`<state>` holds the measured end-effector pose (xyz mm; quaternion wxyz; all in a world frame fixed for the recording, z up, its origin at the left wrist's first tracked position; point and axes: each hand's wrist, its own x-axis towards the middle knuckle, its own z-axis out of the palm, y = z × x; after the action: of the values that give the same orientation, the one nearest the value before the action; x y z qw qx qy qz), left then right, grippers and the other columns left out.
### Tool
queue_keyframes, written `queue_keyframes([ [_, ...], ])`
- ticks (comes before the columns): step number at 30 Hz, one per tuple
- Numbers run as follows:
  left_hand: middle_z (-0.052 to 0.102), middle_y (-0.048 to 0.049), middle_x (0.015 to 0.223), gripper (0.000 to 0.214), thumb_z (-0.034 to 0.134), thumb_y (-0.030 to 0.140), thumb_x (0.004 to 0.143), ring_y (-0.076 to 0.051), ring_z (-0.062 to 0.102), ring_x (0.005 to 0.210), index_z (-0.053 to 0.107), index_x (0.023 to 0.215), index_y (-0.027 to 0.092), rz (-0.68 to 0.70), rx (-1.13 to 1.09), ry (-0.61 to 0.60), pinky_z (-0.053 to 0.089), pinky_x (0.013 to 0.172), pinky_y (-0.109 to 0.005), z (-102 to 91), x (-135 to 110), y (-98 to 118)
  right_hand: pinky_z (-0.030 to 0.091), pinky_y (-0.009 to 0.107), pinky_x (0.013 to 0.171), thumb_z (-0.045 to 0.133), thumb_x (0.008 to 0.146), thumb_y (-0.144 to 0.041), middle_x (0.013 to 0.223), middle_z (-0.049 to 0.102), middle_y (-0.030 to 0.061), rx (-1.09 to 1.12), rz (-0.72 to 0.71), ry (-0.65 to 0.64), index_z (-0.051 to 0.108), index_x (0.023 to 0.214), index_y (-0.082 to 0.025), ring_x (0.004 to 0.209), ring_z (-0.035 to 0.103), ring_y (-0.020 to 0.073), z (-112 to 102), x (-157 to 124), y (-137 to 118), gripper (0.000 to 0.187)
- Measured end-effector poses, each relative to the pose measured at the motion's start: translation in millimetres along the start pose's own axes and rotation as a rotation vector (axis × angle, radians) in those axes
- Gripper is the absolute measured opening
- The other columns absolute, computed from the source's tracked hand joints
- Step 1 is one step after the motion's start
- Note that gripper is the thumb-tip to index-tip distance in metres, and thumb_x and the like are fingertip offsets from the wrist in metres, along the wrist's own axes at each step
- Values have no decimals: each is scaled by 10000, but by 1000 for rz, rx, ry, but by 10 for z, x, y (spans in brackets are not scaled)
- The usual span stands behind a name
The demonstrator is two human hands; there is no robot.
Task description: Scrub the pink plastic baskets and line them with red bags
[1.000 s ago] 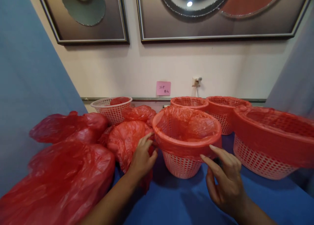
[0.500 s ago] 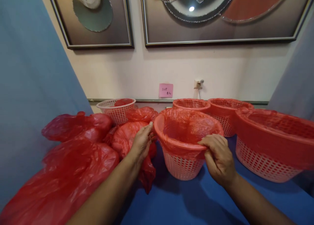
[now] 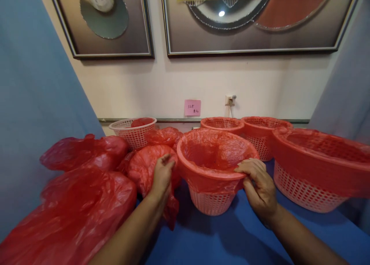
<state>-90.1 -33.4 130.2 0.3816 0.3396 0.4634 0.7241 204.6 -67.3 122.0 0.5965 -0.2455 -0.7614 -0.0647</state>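
A pale pink perforated plastic basket (image 3: 212, 198) stands upright on the blue tabletop. A thin red plastic bag (image 3: 219, 145) lines it and is folded down over its rim. My right hand (image 3: 258, 186) grips the near right rim, fingers over the top and thumb below on the outside. My left hand (image 3: 163, 174) is apart from the basket, left of it, with loosely bent fingers and a gap at the thumb. It is in front of a crumpled red plastic bag (image 3: 144, 162); whether it touches that bag I cannot tell.
More bag-lined baskets stand behind, including a small basket (image 3: 222, 123) and another (image 3: 260, 143). A larger lined basket (image 3: 309, 188) is on the right. A white basket (image 3: 131, 134) sits at the back left, beyond heaped red bags (image 3: 86, 203). Blue cloth (image 3: 37, 103) hangs left.
My left hand has moved away from the basket's left rim, slightly left, and its fingers have bent. My right hand keeps its hold on the rim. The view has shifted slightly.
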Motion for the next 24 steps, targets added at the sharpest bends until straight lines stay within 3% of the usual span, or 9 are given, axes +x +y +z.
queue_keyframes([
  [3,594,-44,1442,384,671,215,852,-226,494,1401,631,1231,263,395,216,49,362,1198,-389,42,13,239,409,468,961,468,882,-55,1010,658,42,2,-4,16,609,1105,-230,995,601,224,2,-21,-2,317],
  [5,622,-67,1421,281,603,310,913,-262,507,1396,694,1171,246,614,477,-135,336,1222,-456,72,-16,353,412,462,955,471,879,-55,997,659,36,0,-3,17,610,1100,-234,982,606,222,1,-18,6,316],
  [7,630,-104,1416,292,536,363,948,-298,522,1385,727,1113,215,676,665,-264,346,1211,-520,93,-84,401,415,451,954,469,881,-53,995,661,32,-11,-2,18,607,1102,-237,978,610,219,14,5,12,318],
  [11,474,-126,1567,395,565,311,939,-317,410,1470,618,1318,212,878,718,-36,304,1224,-555,124,-384,374,428,435,956,459,897,-56,1037,669,45,-62,39,17,579,1152,-230,1005,613,220,140,92,-74,331],
  [12,471,-116,1569,453,601,271,914,-316,400,1474,581,1365,232,971,724,-62,296,1228,-548,137,-482,361,430,436,955,455,903,-60,1046,673,51,-78,51,9,570,1165,-226,1012,615,223,193,113,-133,332],
  [14,549,-90,1505,577,646,180,852,-313,440,1444,539,1409,282,1116,783,-297,309,1218,-525,168,-662,345,431,447,953,441,916,-67,1053,684,60,-106,65,-22,554,1184,-220,1008,622,228,299,142,-290,329],
  [17,721,-64,1238,577,600,86,796,-299,598,1267,593,1330,304,1183,902,-556,345,1172,-504,207,-781,351,429,466,969,449,943,-119,1100,694,80,-98,47,-93,515,1273,-209,1029,635,238,349,187,-522,348],
  [20,739,-51,972,394,532,59,767,-267,670,1006,670,1071,269,1139,909,-514,394,1106,-498,194,-704,392,375,517,1085,486,978,-293,1386,594,139,-74,-66,-185,412,1454,-200,1295,540,288,188,320,-520,490],
  [24,682,-26,827,279,510,48,725,-240,644,874,628,868,258,1101,893,-486,410,1071,-476,129,-547,460,210,652,1172,407,996,-609,1576,427,149,-173,-155,-322,424,1511,-244,1477,336,381,-130,642,-73,631],
])
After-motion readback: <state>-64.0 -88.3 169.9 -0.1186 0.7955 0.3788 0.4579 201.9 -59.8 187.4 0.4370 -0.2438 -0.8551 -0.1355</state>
